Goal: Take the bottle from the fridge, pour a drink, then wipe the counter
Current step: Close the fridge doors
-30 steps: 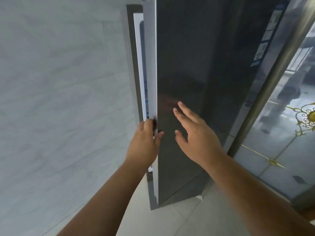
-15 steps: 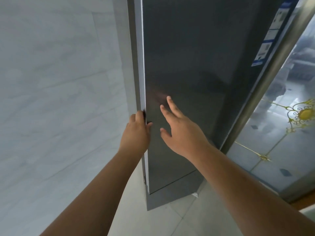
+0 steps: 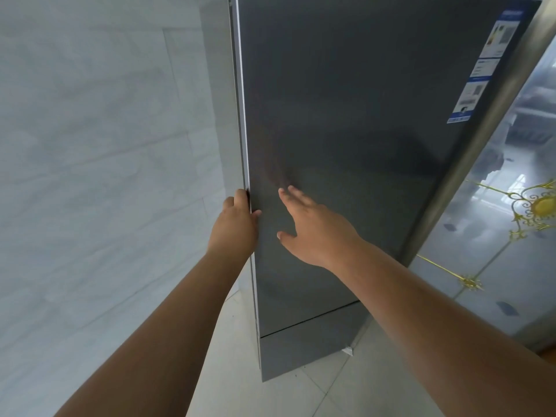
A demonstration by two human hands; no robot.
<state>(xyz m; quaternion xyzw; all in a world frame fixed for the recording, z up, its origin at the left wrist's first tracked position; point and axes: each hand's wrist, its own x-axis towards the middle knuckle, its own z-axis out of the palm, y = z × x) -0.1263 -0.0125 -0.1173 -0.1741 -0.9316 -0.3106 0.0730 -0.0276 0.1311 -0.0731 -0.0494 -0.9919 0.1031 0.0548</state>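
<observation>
Pale tiled wall (image 3: 90, 176) flanked the shut dark fridge door (image 3: 346, 145); the bottle was out of sight.
Left hand (image 3: 234, 227) curled round the door's edge, right hand (image 3: 313, 227) hovered with fingers spread; a steady pull from that edge probably served best.

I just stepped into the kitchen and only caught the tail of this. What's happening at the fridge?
A person stands at the dark grey fridge door, both hands on it. The left hand grips the door's left edge, fingers wrapped round it, while the right hand lies flat and open against the door's front. The door looks shut or nearly so; nothing of the inside shows, and no bottle is in sight.
</observation>
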